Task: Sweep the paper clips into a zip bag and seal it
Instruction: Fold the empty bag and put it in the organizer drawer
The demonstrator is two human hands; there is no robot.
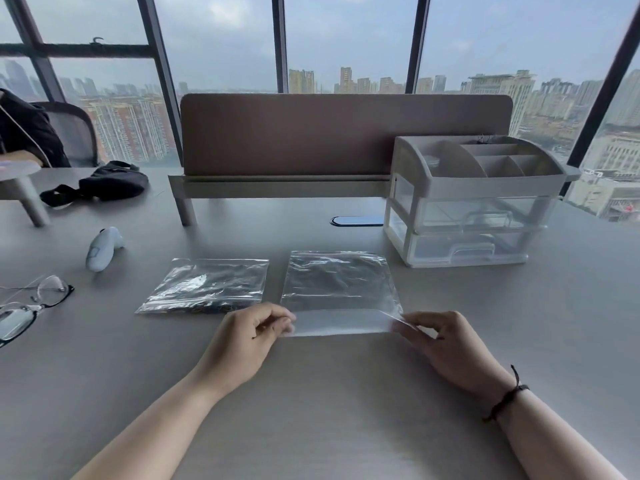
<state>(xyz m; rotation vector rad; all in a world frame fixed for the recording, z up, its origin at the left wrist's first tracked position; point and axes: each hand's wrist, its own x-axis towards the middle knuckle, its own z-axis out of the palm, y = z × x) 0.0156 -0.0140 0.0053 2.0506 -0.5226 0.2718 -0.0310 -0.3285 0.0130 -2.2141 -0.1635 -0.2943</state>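
A clear zip bag (337, 285) lies flat on the grey desk (311, 393) in front of me, its near edge toward me. My left hand (251, 336) pinches the bag's near left corner, and my right hand (441, 339) pinches its near right corner. A second clear zip bag (207, 285) lies to the left, with a dark line of small things, probably paper clips, along its near edge. No loose paper clips show on the desk.
A white drawer organiser (474, 202) stands at the back right. A brown divider screen (346, 133) runs along the back. On the left lie glasses (31, 306), a white handheld device (102, 249) and a black pouch (110, 183).
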